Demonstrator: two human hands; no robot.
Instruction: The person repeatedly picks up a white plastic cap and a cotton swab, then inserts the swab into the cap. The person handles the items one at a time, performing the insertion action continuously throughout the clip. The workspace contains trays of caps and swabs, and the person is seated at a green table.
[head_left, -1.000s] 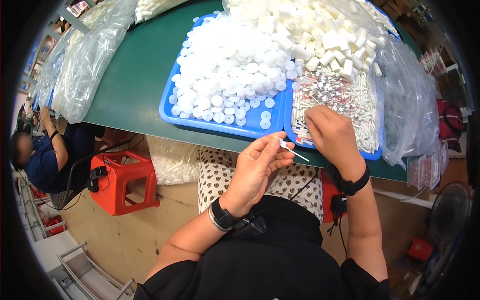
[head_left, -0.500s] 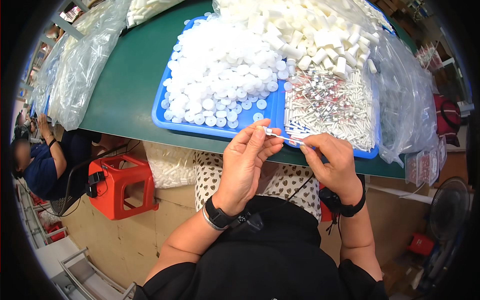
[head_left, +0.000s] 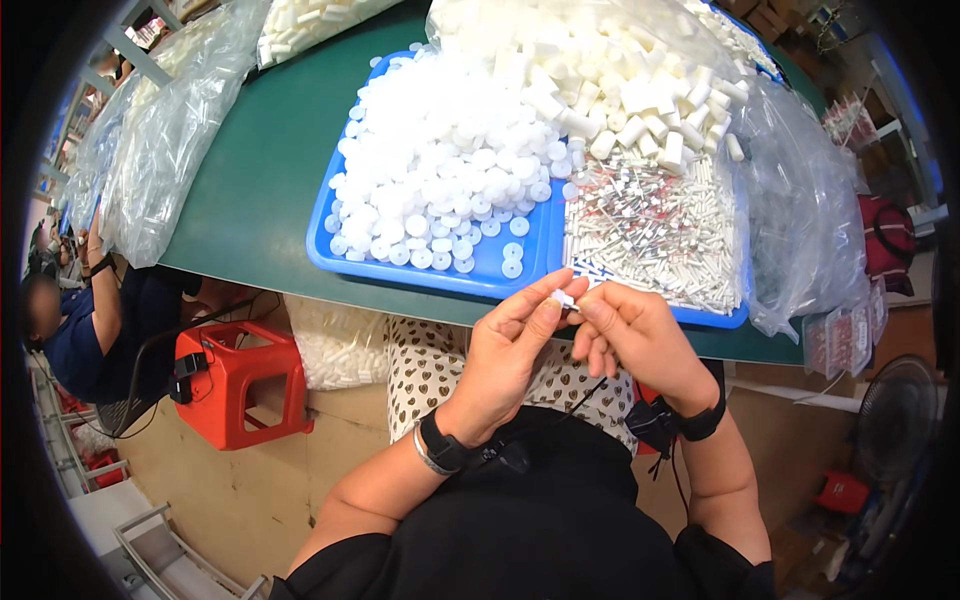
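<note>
Between my hands, in front of the blue trays, is a small white part with a thin stem (head_left: 563, 299); its exact kind is too small to make out. The thumb and fingers of my left hand (head_left: 505, 355) pinch its white end. My right hand (head_left: 640, 335) closes on the thin end, with its other fingers curled below. Just beyond lies a blue tray (head_left: 535, 262) heaped with translucent white discs (head_left: 430, 170). Beside it, a second blue section holds many short white sticks (head_left: 690, 255), with thin metal-and-red pieces (head_left: 625, 190) on top.
White foam cylinders (head_left: 630, 100) pile up behind the sticks. Clear plastic bags (head_left: 800, 200) lie at the right and left of the green table (head_left: 250, 170). A red stool (head_left: 240, 385) stands at left, near a seated person (head_left: 85, 340). A fan (head_left: 895, 420) is at right.
My hands have come closer together and shifted slightly right and nearer me. My right hand's fingers have moved in along the part, so less of its stem shows.
</note>
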